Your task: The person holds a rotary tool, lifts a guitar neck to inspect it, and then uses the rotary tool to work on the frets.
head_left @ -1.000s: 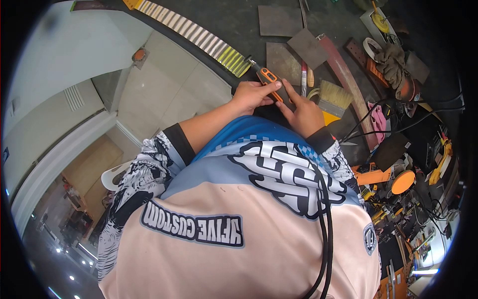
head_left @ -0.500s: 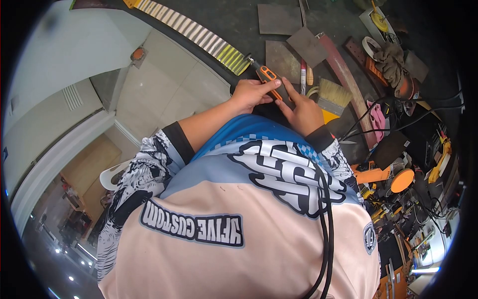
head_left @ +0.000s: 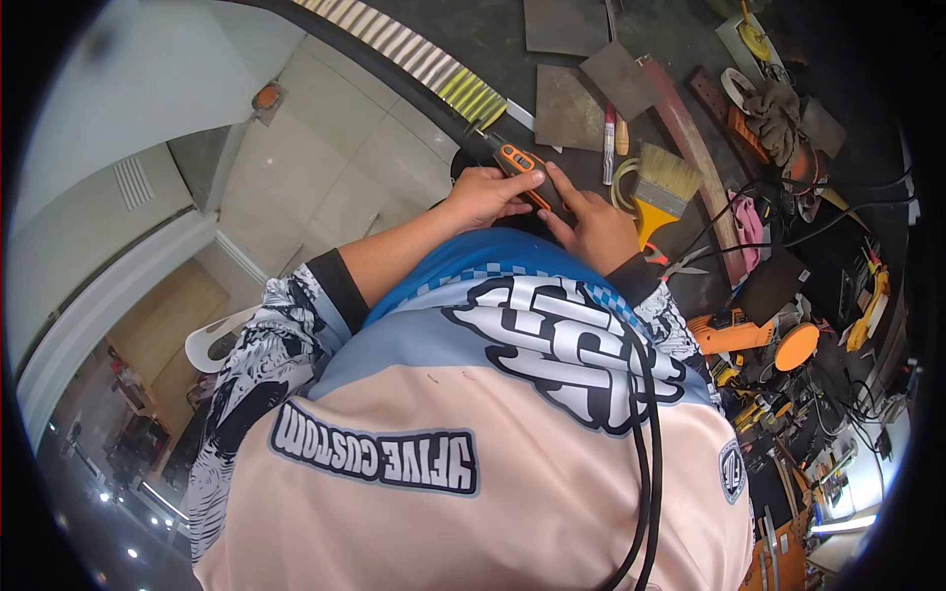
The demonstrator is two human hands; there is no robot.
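A slim black and orange rotary tool [head_left: 516, 161] with buttons on its body lies slantwise between my two hands. My left hand [head_left: 485, 195] is closed around its lower side, the thumb pressed on the body near the buttons. From the other side, my right hand [head_left: 599, 225] grips the rear part between index finger and thumb. The narrow front end of the tool overlaps the tip of a long ribbed strip [head_left: 394, 44], pale with yellow-green bands at this end. Close by, a small white strip [head_left: 519, 114] lies on the dark bench.
Dark metal plates [head_left: 569, 106], a red-capped marker [head_left: 608, 148] and a wide paintbrush [head_left: 662, 192] lie beyond my right hand. Farther right are a long reddish bar [head_left: 680, 128], a work glove [head_left: 777, 113], black cables [head_left: 838, 187] and an orange power tool [head_left: 729, 333].
The rotary tool's front end has shifted left and toward me, uncovering the small white strip. Both hands keep their hold, and the view has shifted slightly.
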